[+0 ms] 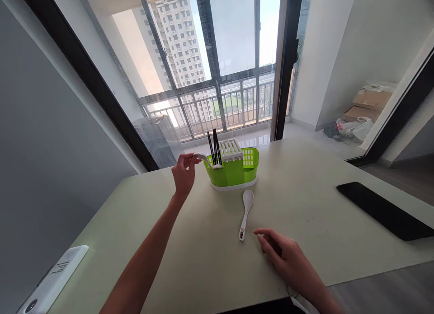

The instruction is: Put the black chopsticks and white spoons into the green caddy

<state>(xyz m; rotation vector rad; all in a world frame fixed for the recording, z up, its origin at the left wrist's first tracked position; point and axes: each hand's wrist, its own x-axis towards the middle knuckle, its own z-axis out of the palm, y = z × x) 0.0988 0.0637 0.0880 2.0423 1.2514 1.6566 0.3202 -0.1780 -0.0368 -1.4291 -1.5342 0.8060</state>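
Observation:
My left hand point(185, 169) pinches the end of a white curved-handled utensil point(204, 159) at the left end of a green utensil basket point(233, 174). The utensil's lower end is hidden, so I cannot tell its kind. Black chopsticks point(214, 149) stand upright in the basket, beside a white slotted rack point(231, 150). In front of the basket a white spoon point(247, 203) lies on the table, its handle towards me. Close to the handle's right side, apart from it, my right hand point(280, 253) rests open with loosely curled fingers, holding nothing.
A black flat mat point(383, 208) lies on the pale table point(203, 260) at the right. At the near left edge is a white device point(56, 278). Behind the table stand dark-framed glass doors, with cardboard boxes point(371, 99) and bags on the floor beyond.

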